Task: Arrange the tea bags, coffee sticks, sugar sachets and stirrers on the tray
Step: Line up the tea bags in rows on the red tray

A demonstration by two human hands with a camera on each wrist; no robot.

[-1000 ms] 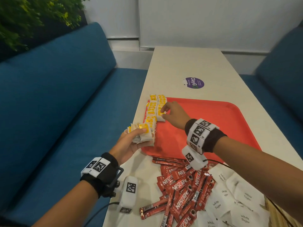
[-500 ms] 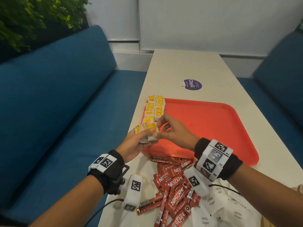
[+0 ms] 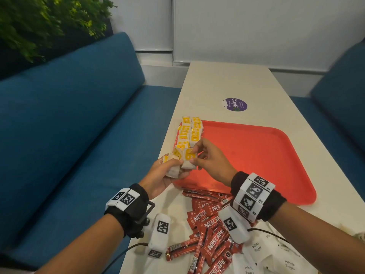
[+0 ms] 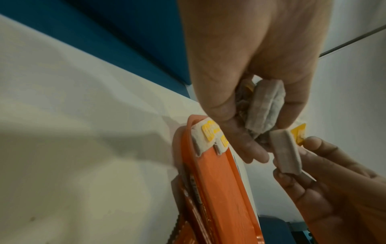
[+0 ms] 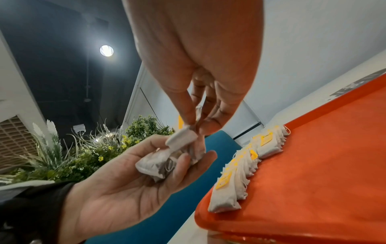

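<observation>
My left hand (image 3: 167,171) holds a small bunch of white tea bags with yellow tags (image 3: 173,165) over the near left corner of the red tray (image 3: 256,155). My right hand (image 3: 205,159) pinches one tea bag (image 3: 188,157) at that bunch; the bag shows as a white pillow (image 4: 286,151) between its fingertips (image 5: 192,118). A row of several tea bags (image 3: 189,131) lies along the tray's left edge (image 5: 240,173). Red Nescafe coffee sticks (image 3: 209,224) and white sugar sachets (image 3: 264,254) lie loose on the table near me. No stirrers show clearly.
A long cream table (image 3: 227,82) runs away from me, with a purple round sticker (image 3: 236,104) beyond the tray. Blue sofas (image 3: 69,125) flank both sides. Green plants (image 3: 39,20) stand at the far left. Most of the tray's floor is bare.
My right hand has drawn back from the tea bag row on the tray to my left hand and now pinches one bag from the bunch there.
</observation>
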